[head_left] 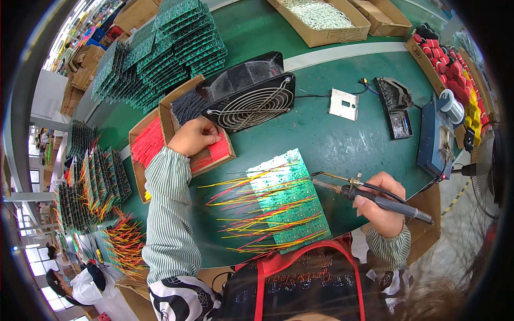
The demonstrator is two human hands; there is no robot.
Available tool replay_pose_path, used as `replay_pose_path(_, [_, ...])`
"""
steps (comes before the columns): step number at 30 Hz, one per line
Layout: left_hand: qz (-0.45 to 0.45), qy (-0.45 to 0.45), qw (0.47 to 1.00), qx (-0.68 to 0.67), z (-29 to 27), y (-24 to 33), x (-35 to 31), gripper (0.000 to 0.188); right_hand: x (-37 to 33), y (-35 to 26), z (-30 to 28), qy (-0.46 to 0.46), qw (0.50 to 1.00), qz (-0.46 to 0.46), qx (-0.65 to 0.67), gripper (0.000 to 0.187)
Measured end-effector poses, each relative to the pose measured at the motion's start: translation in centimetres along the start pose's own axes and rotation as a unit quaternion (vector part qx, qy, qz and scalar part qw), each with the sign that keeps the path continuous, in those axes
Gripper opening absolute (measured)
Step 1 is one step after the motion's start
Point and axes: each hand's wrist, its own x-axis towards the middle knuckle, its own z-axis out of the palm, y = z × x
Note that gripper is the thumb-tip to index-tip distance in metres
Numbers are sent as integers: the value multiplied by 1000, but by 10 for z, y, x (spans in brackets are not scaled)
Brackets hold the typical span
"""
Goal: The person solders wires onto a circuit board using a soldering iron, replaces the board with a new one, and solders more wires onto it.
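My left hand reaches into a cardboard box of short red wires. Its fingertips are pinched together on the wires; how many they hold is hidden. In my right hand is a soldering iron with a thin curved solder-feed tube fixed along it. The iron's tip points left, close to the right edge of a green circuit board panel. Rows of red, yellow and black wires stick out from the panel toward the left.
Behind the box stands a black fan with a metal grille. Stacked circuit boards rise at the far left; wired boards sit lower. A blue soldering station with a solder spool, a black tray and a metal plate lie right.
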Motion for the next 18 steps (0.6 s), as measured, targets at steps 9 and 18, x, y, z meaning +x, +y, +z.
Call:
replay_pose_path(9, [2, 106, 994, 19, 11, 5, -11, 20, -1, 3, 0, -5, 1000, 1, -9, 17])
replay_pose_path(18, [34, 172, 984, 2, 16, -1, -16, 19, -5, 5, -2, -16, 1000, -21, -5, 18])
